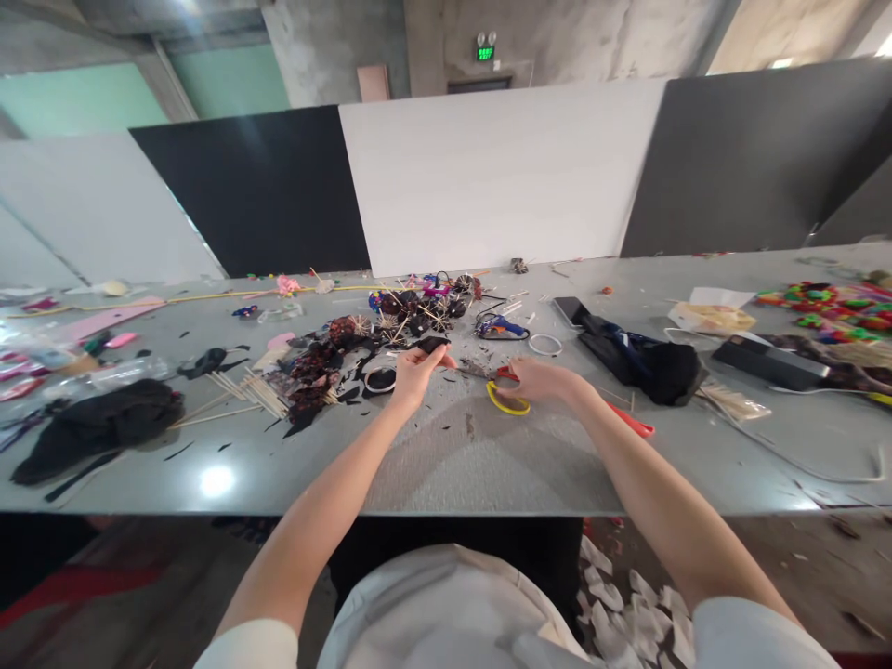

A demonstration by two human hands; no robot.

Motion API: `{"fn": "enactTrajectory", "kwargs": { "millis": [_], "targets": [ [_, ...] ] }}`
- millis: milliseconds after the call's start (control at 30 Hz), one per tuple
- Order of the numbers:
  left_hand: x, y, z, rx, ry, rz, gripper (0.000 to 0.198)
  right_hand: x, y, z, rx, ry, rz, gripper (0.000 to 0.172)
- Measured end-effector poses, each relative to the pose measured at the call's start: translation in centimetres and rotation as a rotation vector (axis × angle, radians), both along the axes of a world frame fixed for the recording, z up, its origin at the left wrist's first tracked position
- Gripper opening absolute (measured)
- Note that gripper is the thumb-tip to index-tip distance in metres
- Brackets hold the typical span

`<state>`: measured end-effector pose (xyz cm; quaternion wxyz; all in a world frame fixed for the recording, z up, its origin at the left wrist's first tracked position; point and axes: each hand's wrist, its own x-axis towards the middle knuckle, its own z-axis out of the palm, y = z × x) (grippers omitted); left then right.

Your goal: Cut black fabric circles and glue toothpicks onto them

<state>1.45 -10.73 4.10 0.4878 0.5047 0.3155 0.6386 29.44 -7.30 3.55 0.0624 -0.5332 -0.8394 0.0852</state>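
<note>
Beside skewers (243, 388) on the cluttered bench (446, 465), the left hand (413, 373) is pinching a black scrap (433, 344) between closed fingers, the right hand (547, 379) clasping yellow-handled scissors (503, 374).

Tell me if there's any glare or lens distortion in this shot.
Head view: a white glare spot sits on the glossy grey table, front left; the wide lens bows its edge and the black and white wall panels.

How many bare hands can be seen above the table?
2. The left hand pinches a black scrap over the table; the right hand, beside it, grips scissors. No other hands show.
</note>
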Motion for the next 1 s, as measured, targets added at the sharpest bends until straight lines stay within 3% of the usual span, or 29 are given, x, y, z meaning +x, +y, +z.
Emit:
{"fn": "enactTrajectory", "kwargs": {
  "millis": [267,533,800,1000],
  "targets": [
    [-0.2,0.0,0.2,-0.012,0.003,-0.012,0.033,0.7,0.6,1.3,0.110,0.077,-0.047,0.031],
    [-0.3,0.0,0.6,-0.010,-0.005,0.006,0.036,-0.5,-0.1,2.2,0.204,0.326,0.125,0.020],
    [-0.5,-0.5,0.8,0.063,0.157,0.115,0.034,-3.4,-2.6,2.2,0.341,0.427,0.072,0.036],
    [-0.5,-0.5,0.7,0.087,0.155,0.099,0.030,-4.0,-3.4,2.1,0.318,0.295,0.185,0.032]
  ]
}}
